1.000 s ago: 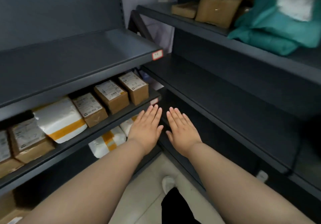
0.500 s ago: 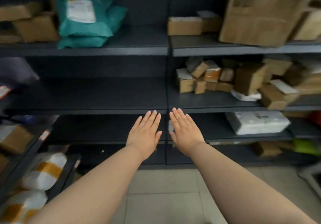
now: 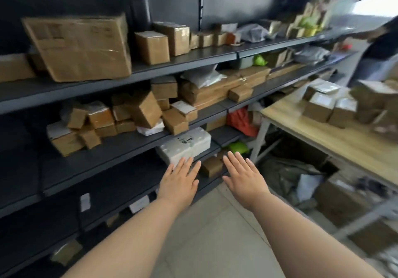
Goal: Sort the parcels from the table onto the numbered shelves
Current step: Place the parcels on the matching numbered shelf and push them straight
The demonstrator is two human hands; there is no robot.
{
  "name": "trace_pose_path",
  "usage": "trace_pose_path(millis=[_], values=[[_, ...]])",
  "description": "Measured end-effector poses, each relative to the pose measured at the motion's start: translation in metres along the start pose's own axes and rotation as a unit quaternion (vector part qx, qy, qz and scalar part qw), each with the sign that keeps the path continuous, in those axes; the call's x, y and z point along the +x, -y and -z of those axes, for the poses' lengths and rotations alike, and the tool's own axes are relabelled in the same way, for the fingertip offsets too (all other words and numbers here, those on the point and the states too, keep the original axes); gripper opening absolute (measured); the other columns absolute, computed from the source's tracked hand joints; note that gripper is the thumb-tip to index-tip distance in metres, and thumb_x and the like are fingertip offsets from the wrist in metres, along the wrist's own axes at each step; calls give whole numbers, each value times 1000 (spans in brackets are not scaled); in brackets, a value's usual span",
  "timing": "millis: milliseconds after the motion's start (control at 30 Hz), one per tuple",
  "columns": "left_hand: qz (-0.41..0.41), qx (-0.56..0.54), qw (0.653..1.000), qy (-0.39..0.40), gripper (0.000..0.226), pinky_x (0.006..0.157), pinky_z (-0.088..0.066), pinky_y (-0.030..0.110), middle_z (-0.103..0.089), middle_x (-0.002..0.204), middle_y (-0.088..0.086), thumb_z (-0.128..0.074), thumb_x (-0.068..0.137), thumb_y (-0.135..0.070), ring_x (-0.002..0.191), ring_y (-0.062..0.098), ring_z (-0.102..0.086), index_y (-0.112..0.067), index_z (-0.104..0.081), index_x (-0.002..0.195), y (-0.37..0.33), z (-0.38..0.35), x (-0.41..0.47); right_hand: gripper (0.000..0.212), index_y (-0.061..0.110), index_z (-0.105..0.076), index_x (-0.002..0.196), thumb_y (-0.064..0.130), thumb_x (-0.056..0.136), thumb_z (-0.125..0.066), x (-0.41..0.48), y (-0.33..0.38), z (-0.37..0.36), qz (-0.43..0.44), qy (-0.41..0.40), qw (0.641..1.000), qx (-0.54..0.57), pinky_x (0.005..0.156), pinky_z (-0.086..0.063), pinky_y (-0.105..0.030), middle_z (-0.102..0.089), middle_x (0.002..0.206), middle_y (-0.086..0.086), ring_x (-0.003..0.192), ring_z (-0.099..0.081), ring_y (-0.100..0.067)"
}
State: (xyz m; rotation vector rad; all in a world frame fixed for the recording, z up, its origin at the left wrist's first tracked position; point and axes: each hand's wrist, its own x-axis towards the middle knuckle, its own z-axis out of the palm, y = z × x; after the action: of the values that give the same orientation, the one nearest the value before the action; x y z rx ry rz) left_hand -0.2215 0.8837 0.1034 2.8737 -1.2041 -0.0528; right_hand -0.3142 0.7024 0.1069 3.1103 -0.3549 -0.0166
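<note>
My left hand and my right hand are stretched out side by side in front of me, palms down, fingers straight, holding nothing. Behind them runs a dark shelf unit loaded with brown cardboard parcels and a white wrapped parcel just beyond my left fingertips. At the right stands a light wooden table carrying several small cardboard parcels. The whole view is blurred by motion.
Under the table lie more boxes and a grey bag. A person in dark clothes stands at the far right end of the shelves. Pale floor tiles stretch between the shelves and the table.
The view has swung right along the shelves, and the wooden table with parcels has come into sight. Both hands stay flat, empty and side by side.
</note>
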Motion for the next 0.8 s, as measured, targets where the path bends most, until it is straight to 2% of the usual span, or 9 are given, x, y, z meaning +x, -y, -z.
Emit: trace_pose_path(millis=[67,200,333,467,567,800], values=[[-21,-17,1000,0,55,120,-1,39,4,163,-2,-20,104,-38,149,16,7,-28,1,154,-45,-4,30,64,22,4,153,51,96,1,-14,-52,2,-46,-1,999,3,118,4,-35,8,161,3,148,10,-17],[-78,-57,995,-5,54,121,-4,39,-4,163,-6,-24,104,-38,149,14,2,-31,-5,154,-133,-6,78,59,25,-1,153,48,101,-15,-50,-135,2,-116,-7,993,22,119,-3,-35,1,162,4,148,3,-16],[-116,-147,982,-22,56,120,-4,37,-9,162,-7,-30,102,-38,149,12,-2,-32,-9,154,-199,5,119,59,27,-2,153,50,100,-13,-84,-198,0,-193,-31,980,50,119,-1,-32,-1,161,7,148,3,-13],[-118,-243,962,-39,58,121,-8,37,-14,161,-6,-38,101,-35,149,13,-6,-30,-14,154,-240,14,165,57,29,-2,153,48,101,-14,-109,-251,-9,-288,-49,950,111,120,-2,-32,0,161,7,148,4,-12],[-148,-281,948,-15,57,121,-10,35,-15,161,-7,-41,101,-31,148,11,-6,-30,-18,153,-260,9,203,56,29,-3,153,45,102,-21,-113,-284,-15,-350,-58,923,150,120,-3,-32,1,161,8,148,4,-11],[-196,-285,937,50,59,120,-5,34,-11,161,-10,-42,101,-32,148,9,-1,-29,-15,154,-302,-17,312,56,28,-7,153,43,102,-24,-64,-362,-25,-412,-72,892,170,119,-5,-31,1,161,7,148,3,-11]])
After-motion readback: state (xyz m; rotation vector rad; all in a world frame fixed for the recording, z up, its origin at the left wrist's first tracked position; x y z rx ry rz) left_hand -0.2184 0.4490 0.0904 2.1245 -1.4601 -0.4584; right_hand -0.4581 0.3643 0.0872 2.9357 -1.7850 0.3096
